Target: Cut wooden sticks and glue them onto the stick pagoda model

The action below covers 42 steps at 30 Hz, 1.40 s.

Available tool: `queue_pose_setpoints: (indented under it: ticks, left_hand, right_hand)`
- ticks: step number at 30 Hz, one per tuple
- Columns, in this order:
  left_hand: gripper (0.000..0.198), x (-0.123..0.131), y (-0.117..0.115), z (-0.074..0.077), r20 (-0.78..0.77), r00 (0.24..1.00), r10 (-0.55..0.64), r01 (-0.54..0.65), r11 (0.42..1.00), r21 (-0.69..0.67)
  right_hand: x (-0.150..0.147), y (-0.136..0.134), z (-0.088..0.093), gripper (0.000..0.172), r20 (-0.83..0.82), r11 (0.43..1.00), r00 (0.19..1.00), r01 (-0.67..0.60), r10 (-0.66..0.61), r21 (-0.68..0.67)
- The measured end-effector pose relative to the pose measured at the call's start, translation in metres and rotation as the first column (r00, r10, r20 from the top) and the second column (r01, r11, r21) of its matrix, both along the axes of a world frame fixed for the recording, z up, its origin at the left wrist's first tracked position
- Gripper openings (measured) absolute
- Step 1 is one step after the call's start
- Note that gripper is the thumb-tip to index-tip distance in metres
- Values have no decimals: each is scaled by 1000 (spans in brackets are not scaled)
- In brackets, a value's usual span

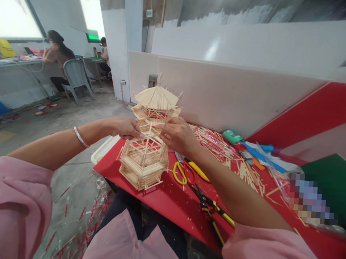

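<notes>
Though apart, left hand [128, 128] and right hand [179, 134], each grip narrow, on stick frame [143, 168].

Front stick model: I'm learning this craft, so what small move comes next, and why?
Perhaps gently settle the top sticks: left hand and right hand are both at the open frame of the front stick model; the rear model is roofed.

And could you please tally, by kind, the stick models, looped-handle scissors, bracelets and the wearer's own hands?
Stick models: 2, the front stick model and the roofed stick model behind it
Looped-handle scissors: 1
Bracelets: 1, a silvery bracelet
Hands: 2, left hand and right hand
Total: 6
</notes>
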State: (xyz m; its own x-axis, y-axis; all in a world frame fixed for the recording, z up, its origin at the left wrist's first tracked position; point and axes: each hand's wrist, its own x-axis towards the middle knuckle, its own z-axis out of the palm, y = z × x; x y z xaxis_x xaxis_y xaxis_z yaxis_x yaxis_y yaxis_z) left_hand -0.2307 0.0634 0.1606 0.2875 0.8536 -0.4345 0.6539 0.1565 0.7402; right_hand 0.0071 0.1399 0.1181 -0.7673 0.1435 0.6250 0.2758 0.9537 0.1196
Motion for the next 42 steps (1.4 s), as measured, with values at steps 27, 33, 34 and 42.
queue_pose_setpoints:
  ticks: [27, 33, 34, 42]
  left_hand:
    - [46, -3, 1, -3, 90, 996, -17, 19, 1000, -15]
    - [48, -4, 1, -2, 105, 994, -44, 44, 999, -3]
    - [48, -4, 1, -2, 107, 993, -49, 50, 999, -1]
    - [47, -3, 0, -3, 89, 995, -38, 37, 999, 12]
  right_hand:
    - [1, 0, 1, 27, 14, 999, 1000, -12, 12, -47]
    - [1, 0, 1, 25, 20, 998, 1000, -6, 7, -60]
    - [1, 0, 1, 26, 20, 998, 1000, -8, 10, -66]
    - [0, -1, 1, 25, 9, 1000, 1000, -7, 7, 7]
